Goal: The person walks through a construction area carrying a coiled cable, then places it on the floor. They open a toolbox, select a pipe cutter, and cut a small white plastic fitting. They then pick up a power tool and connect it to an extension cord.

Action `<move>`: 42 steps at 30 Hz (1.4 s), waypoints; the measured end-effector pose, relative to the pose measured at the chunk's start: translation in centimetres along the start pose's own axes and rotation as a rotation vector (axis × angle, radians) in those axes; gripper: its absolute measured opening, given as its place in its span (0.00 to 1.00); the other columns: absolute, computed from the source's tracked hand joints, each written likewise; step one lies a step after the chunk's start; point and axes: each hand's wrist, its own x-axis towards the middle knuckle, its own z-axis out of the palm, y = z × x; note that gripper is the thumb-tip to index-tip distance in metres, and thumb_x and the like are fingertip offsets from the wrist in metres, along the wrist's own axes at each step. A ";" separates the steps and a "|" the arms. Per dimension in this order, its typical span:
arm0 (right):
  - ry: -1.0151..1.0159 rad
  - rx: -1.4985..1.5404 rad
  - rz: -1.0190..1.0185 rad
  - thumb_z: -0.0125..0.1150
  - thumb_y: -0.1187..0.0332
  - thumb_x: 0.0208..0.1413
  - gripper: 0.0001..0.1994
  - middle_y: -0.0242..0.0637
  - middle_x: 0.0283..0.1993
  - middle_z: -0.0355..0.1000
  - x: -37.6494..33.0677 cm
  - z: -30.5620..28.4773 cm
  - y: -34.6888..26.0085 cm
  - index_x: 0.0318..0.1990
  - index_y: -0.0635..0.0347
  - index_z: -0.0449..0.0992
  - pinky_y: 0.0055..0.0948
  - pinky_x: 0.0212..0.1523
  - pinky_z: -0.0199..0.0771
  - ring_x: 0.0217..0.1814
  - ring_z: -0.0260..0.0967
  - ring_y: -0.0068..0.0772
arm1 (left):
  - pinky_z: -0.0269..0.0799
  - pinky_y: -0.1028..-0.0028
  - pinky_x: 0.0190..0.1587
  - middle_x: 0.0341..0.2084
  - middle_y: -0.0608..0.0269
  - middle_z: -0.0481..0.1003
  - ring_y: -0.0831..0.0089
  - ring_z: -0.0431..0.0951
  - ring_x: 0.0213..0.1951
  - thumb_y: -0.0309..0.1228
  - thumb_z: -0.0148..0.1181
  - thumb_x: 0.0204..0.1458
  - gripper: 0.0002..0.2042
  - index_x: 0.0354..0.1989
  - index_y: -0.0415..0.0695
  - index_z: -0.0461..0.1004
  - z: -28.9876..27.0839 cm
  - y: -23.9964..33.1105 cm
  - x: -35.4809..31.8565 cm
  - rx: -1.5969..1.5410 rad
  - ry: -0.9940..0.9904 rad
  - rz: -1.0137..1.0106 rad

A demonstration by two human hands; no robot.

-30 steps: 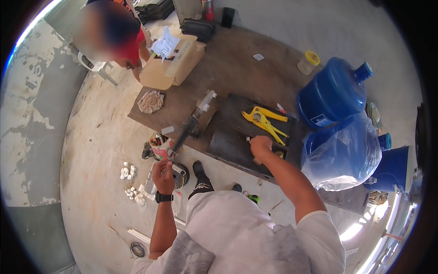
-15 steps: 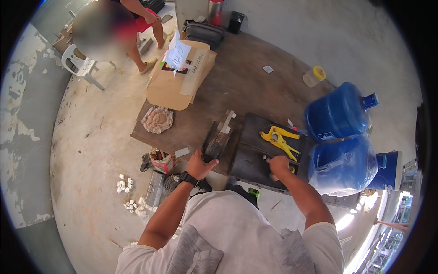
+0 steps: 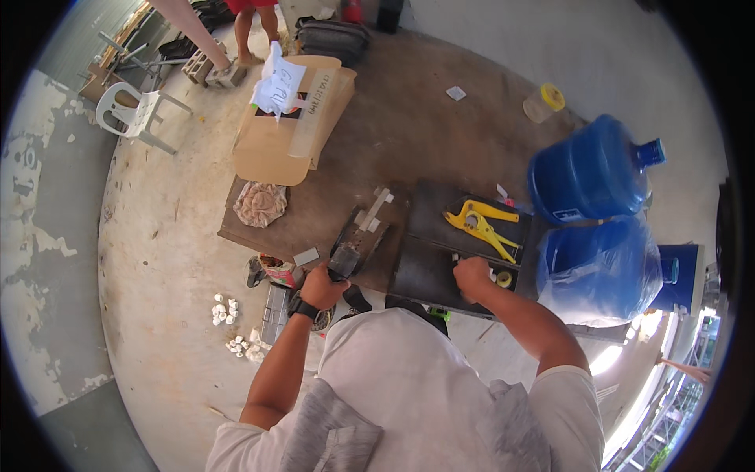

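Observation:
My left hand (image 3: 324, 286), with a watch on its wrist, closes around the near end of a long dark tool (image 3: 346, 258). A pale strip (image 3: 379, 208) lies along the far part of that tool. Over the near part of a black tool case (image 3: 421, 275), my right hand (image 3: 474, 280) is closed, with a small dark end showing past its fingers; what it holds I cannot make out. A yellow pipe cutter (image 3: 481, 223) rests on the far part of the case. Right of my right hand sits a small yellow roll (image 3: 504, 278).
Two large blue water bottles (image 3: 586, 175) stand at the table's right. A cardboard box (image 3: 271, 153) and a crumpled cloth (image 3: 259, 204) lie on the left; a lidded jar (image 3: 543, 102) is at the far right. Small white fittings (image 3: 225, 309) lie on the floor. Another person's legs (image 3: 255, 33) show beyond.
My view has shifted slightly. The dark tool's near end has turned toward my left hand, which now wraps around it. The other person has moved farther out of view.

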 end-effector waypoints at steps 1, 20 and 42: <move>0.029 0.007 -0.016 0.73 0.67 0.37 0.13 0.33 0.41 0.82 -0.2 0.0 0.0 0.36 0.48 0.86 0.34 0.40 0.80 0.45 0.81 0.35 | 0.76 0.57 0.48 0.39 0.37 0.80 0.44 0.81 0.45 0.40 0.72 0.42 0.35 0.56 0.31 0.70 -0.4 -0.2 -0.4 -0.017 0.019 0.032; 0.813 1.679 -0.125 0.69 0.71 0.48 0.15 0.39 0.30 0.79 5.4 -10.3 -11.1 0.43 0.69 0.77 0.28 0.33 0.77 0.29 0.78 0.27 | 0.74 0.72 0.49 0.44 0.51 0.80 0.67 0.80 0.44 0.44 0.61 0.61 0.24 0.52 0.33 0.74 -4.9 3.1 1.1 -0.224 0.117 0.205; 0.655 2.178 0.318 0.66 0.76 0.53 0.13 0.45 0.35 0.80 8.3 -11.2 -10.1 0.46 0.74 0.77 0.27 0.32 0.82 0.30 0.79 0.31 | 0.73 0.71 0.47 0.42 0.59 0.80 0.71 0.80 0.43 0.41 0.60 0.62 0.21 0.51 0.34 0.78 -2.3 8.2 15.6 -0.589 -0.044 -0.029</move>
